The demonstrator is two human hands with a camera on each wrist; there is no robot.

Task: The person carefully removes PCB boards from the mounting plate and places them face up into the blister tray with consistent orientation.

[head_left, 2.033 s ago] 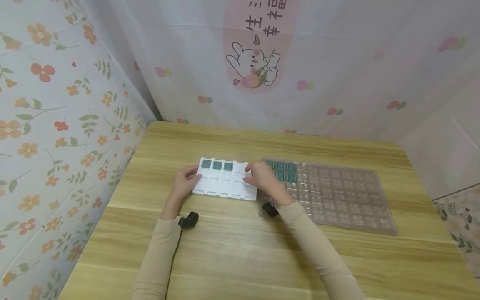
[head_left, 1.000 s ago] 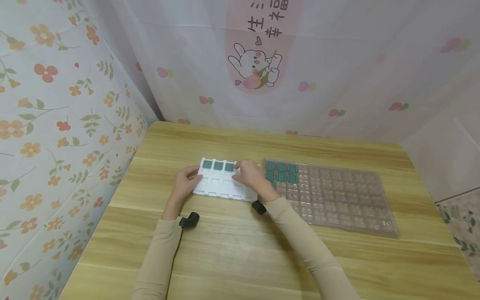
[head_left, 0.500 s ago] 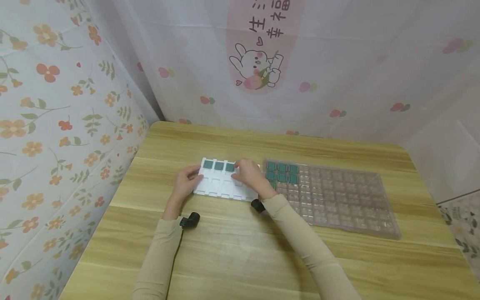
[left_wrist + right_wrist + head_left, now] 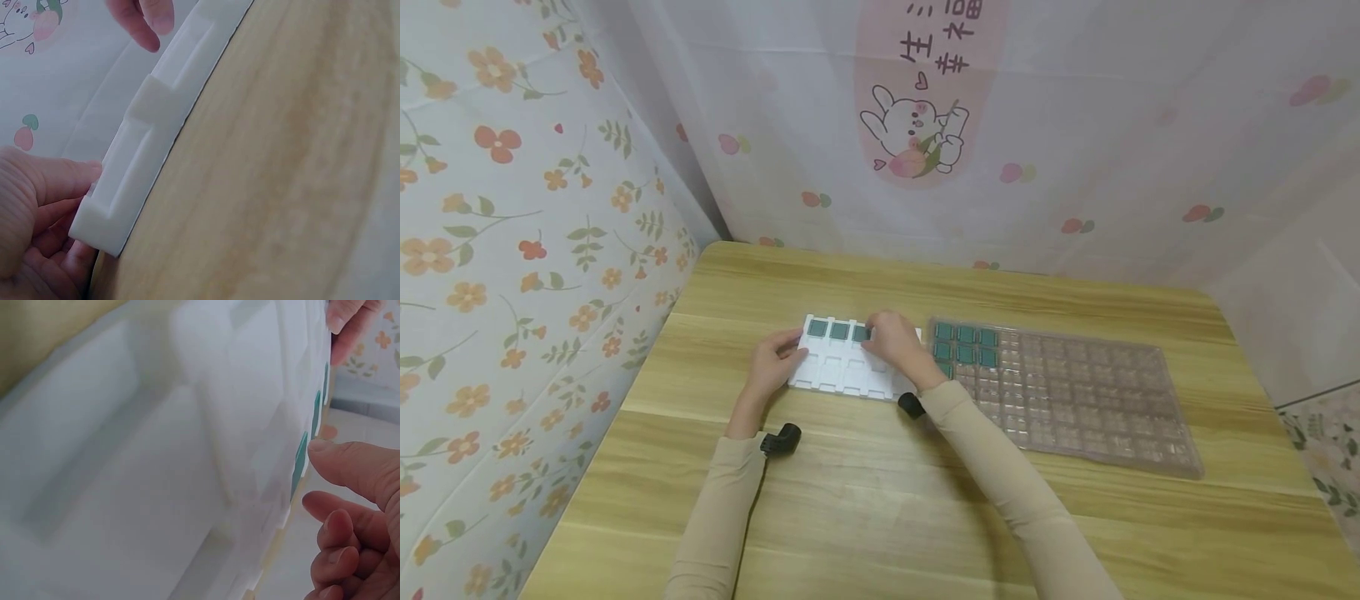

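Note:
A white pocketed tray (image 4: 827, 375) lies on the table, with three green square chips (image 4: 839, 331) along its far row. My left hand (image 4: 769, 367) grips the tray's left end; the left wrist view has the thumb on the edge. My right hand (image 4: 893, 343) is over the far row, partly covering the third chip (image 4: 861, 332). In the right wrist view, the right thumb's tip is right at that chip (image 4: 300, 464). The right index finger is apart from the thumb, and the other fingers curl loosely.
A large clear blister tray (image 4: 1097, 400) stands just to the right, with several green chips (image 4: 966, 334) in its far left corner. Black wrist cameras (image 4: 781, 440) sit on both sleeves. A patterned cloth (image 4: 1037, 125) hangs behind the wooden table (image 4: 850, 500).
My right hand has moved left from the tray's far right pockets to the third chip, now covering part of it. My left hand stays on the tray's left end.

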